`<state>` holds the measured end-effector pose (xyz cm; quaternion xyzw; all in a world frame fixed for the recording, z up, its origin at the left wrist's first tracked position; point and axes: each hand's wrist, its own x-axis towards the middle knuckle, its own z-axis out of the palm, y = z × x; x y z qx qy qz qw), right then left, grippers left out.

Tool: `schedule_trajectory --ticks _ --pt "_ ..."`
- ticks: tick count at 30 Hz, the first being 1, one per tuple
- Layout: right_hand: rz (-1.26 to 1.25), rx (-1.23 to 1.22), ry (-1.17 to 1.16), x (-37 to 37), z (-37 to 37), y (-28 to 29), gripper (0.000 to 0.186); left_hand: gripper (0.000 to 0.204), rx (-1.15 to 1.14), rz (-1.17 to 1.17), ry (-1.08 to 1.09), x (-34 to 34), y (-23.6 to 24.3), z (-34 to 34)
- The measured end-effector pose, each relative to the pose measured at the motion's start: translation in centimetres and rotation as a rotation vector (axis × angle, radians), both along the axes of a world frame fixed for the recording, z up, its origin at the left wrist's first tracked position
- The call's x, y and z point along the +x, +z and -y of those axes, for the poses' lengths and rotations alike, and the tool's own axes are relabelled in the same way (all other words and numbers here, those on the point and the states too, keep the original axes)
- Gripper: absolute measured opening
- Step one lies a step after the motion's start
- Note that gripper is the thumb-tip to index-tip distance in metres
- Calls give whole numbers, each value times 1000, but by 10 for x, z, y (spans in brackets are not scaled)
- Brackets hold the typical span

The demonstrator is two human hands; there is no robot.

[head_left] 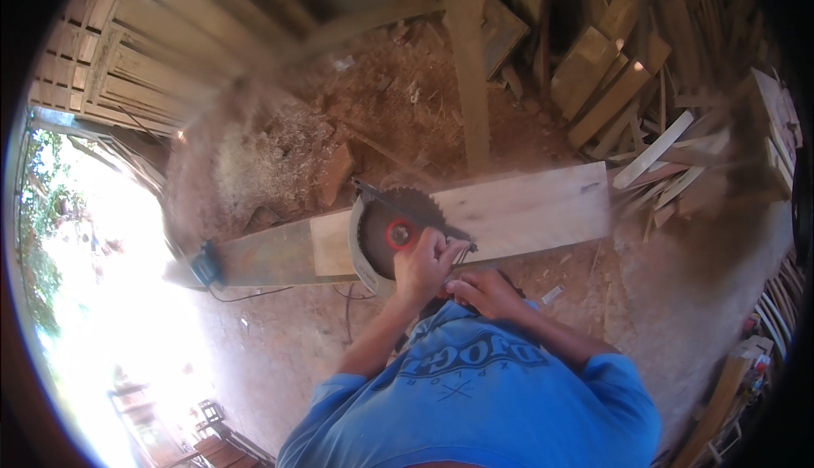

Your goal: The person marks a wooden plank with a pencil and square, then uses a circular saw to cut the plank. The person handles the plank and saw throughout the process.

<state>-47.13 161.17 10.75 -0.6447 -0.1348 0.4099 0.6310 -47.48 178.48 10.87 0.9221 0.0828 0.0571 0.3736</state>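
A circular saw lies with its toothed blade facing up, a red ring around the blade's hub. Its pale curved guard borders the blade on the left. My left hand is closed just beside the hub, over the saw's near right part. Thin metal bits show by its fingertips, too small to name. Close against it, nearer my body, my right hand has its fingers curled in a pinch. What either hand grips is hidden. The saw rests over a pale wooden board.
A greyish board section continues left, with a blue-green power tool and its dark cord at the end. Sawdust and wood scraps cover the ground beyond. Stacked offcuts stand at far right; a wooden post rises behind the board.
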Motion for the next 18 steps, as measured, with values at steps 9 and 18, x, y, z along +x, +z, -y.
schedule_trajectory --ticks 9,18 --pt "-712 303 -196 -18 -12 -35 38 39 2 73 10 3 1 3" --pt "485 -339 -184 -30 -4 -18 35 27 -38 209 191 -2 -4 -39"
